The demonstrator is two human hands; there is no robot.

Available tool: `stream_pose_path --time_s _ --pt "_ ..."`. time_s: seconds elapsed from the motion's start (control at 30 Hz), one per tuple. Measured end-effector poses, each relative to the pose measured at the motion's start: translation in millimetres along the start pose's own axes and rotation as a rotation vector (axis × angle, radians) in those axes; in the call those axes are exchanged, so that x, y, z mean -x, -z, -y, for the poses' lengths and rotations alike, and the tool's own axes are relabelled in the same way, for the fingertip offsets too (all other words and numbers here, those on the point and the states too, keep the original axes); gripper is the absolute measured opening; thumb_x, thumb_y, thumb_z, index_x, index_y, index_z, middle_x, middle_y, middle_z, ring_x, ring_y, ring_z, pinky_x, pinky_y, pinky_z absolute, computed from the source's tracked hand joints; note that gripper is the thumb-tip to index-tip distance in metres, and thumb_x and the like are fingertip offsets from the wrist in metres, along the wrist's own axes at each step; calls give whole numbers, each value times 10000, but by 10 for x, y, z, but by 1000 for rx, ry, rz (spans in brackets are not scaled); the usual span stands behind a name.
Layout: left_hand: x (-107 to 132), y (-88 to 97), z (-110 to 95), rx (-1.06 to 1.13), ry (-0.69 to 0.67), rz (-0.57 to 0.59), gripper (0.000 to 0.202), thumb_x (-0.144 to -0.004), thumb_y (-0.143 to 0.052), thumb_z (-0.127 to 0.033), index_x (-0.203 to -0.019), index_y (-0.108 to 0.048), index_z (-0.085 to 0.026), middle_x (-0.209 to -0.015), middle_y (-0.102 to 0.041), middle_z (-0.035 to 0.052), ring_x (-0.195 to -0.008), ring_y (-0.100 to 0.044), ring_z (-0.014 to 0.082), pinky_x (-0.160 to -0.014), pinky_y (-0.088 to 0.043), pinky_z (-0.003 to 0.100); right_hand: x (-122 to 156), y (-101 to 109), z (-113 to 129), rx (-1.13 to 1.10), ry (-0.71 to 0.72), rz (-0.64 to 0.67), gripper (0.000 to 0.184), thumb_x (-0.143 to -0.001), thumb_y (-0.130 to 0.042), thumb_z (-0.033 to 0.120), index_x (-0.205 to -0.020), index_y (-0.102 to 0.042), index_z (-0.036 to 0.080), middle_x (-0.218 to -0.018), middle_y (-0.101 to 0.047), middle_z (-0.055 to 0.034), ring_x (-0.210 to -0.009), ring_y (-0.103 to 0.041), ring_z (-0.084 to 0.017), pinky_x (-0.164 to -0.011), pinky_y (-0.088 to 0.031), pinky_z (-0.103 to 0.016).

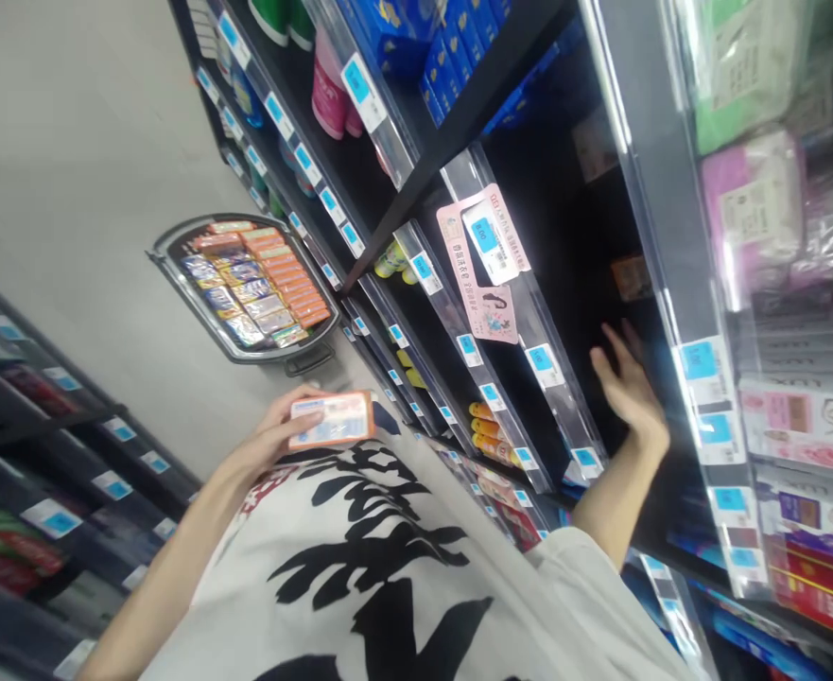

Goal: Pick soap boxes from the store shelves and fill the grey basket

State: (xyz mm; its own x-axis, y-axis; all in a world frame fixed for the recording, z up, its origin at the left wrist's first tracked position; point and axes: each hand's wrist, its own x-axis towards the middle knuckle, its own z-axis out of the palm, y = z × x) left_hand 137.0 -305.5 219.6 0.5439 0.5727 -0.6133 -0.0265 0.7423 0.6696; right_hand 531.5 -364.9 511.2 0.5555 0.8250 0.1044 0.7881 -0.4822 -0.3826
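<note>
step: shelf reach, apparently | left hand pinching orange-and-white carton, mid-frame; right hand spread, right of centre, inside dark shelf | next: likely needs reach up-frame, grip on orange box

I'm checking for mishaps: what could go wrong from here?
The orange-and-white pack might slip from the left hand. The right hand, open inside the dark shelf, could knock the small orange box near it. The basket of packs on the floor could trip someone.
</note>
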Motion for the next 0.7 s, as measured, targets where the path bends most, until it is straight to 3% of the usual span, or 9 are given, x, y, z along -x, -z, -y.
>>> stream_pose_path --time_s 0.03,0.1,0.2,0.3,0.4,0.5,0.57,0.63,0.7 --pt "36 -91 -126 20 -22 9 645 -558 -883 -569 -1035 -642 -208 -891 -715 24 -790 -653 261 -681 -517 325 83 41 -43 -21 54 83 487 -904 -746 428 -1348 -674 240 -1628 -435 -118 -1556 -322 -338 -1312 -148 -561" --pt "108 -307 -374 86 -66 51 626 -571 -895 -534 -1045 -662 -198 -925 -724 33 -818 -664 255 -701 -530 319 367 -64 -38 -166 161 208 637 -798 -856 425 -1386 -650 288 -1606 -471 -89 -1533 -373 -348 -1306 -219 -572" --pt "190 -653 -670 156 -63 149 576 -576 -918 -504 -994 -689 -182 -907 -730 38 -778 -669 221 -683 -539 298 833 -532 162 -431 255 319 770 -701 -935 392 -1406 -632 329 -1582 -500 -76 -1495 -436 -350 -1268 -344 -565" --pt "229 -917 -806 151 11 258 482 -650 -909 -480 -977 -713 -185 -872 -740 39 -732 -678 192 -643 -546 272 1073 -992 367 -585 368 445 676 -778 -884 357 -1406 -635 343 -1563 -527 -65 -1468 -479 -323 -1241 -391 -548" --pt "256 -1036 -802 129 82 391 453 -740 -864 -519 -1020 -727 -191 -921 -762 65 -782 -717 214 -655 -576 288 1147 -1210 381 -712 428 424 460 -808 -855 336 -1252 -733 327 -1381 -680 -61 -1321 -613 -302 -1141 -494 -497" --pt "291 -1046 -743 144 118 561 596 -793 -763 -684 -1114 -713 -184 -1079 -765 127 -962 -738 292 -737 -620 359 1237 -1288 287 -737 216 294 310 -756 -885 397 -1008 -773 254 -990 -777 -48 -925 -732 -257 -874 -602 -402" --pt "316 -1032 -706 139 85 617 679 -805 -731 -723 -1235 -670 -201 -1233 -727 147 -1099 -709 320 -796 -632 383 1316 -1361 248 -800 -21 264 308 -772 -851 483 -835 -710 216 -744 -718 -13 -665 -679 -196 -648 -577 -325" --pt "339 -1023 -678 96 45 613 718 -812 -755 -688 -1352 -594 -241 -1357 -670 148 -1183 -671 332 -790 -642 380 1386 -1468 246 -921 -223 331 386 -801 -798 560 -773 -630 213 -642 -665 7 -522 -617 -163 -482 -504 -278" --pt "359 -1025 -657 19 19 559 699 -812 -809 -593 -1374 -555 -262 -1394 -646 142 -1200 -657 334 -756 -651 369 1435 -1579 268 -1019 -339 421 421 -804 -780 601 -826 -617 214 -639 -673 4 -465 -612 -162 -403 -468 -262"
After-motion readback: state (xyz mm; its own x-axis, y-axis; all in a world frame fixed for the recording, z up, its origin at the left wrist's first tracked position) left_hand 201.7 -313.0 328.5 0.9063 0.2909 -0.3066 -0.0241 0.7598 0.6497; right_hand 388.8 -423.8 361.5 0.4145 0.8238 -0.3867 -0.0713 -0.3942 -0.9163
